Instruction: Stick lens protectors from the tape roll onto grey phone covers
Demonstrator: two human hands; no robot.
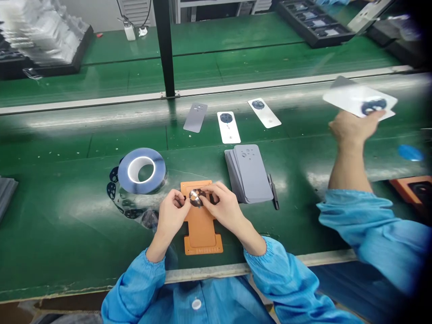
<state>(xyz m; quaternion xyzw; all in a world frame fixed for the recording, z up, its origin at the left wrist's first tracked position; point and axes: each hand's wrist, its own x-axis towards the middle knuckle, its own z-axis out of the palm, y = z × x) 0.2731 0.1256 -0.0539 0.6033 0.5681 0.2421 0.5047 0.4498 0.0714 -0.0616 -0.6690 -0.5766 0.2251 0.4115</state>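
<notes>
A round dark camera-ring sticker (196, 197) is held over the upper part of an orange fixture (201, 225). My left hand (171, 213) pinches the sticker's left edge, its fingers curled. My right hand (224, 207) grips the right edge between thumb and fingers. Left of the fixture lies a roll of blue film (158, 168), with a strip of dark round stickers (133, 213) trailing below it. A stack of grey phone-shaped plates (254, 173) stands to the right, with a black pen-like tool (273, 192) beside it.
Behind lie a grey plate (195, 118) and two white plates (228, 130) (266, 114) with dark circles. At the right, another person's hand (353, 128) holds white and grey plates (357, 98). An orange fixture (410, 191) sits at the right edge, and grey plates (6, 193) at the far left.
</notes>
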